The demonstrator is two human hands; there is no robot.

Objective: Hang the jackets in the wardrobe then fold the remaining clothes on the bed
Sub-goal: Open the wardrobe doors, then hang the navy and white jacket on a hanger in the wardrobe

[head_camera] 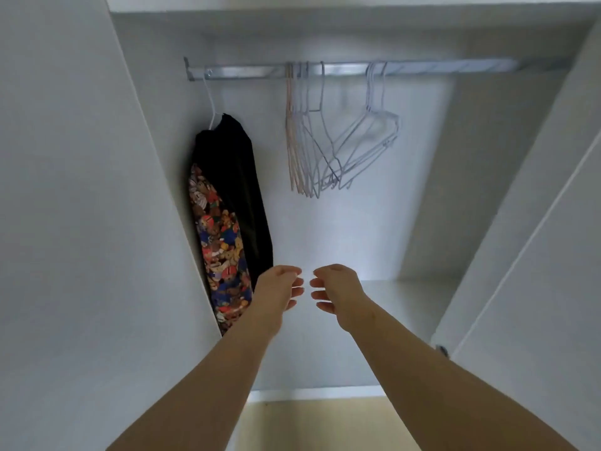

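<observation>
While I hold both arms out into the open wardrobe (357, 222), my left hand (279, 294) and right hand (336, 292) hover side by side in front of the lower part of its back panel. They are close together but not touching. The fingers of each are loosely curled toward the other hand, and I see nothing gripped in either.

Up at the top, a metal rail (422, 67) runs across the wardrobe. At its far left end, a black jacket (240, 177) hangs from a white hanger (210, 102), pressed close to the left side wall. A teddy-bear print fabric (221, 249) shows along the jacket's left edge and runs down below it. I cannot tell whether that is a lining or a separate garment. My left hand is just right of the jacket's lower end, apart from it.

Near the middle of the rail hangs a bunch of empty wire hangers (325, 151), some straight down, a few swung out to the right. Below my hands lies the white bottom shelf (406, 297), and a white door (536, 288) stands open on the right.
</observation>
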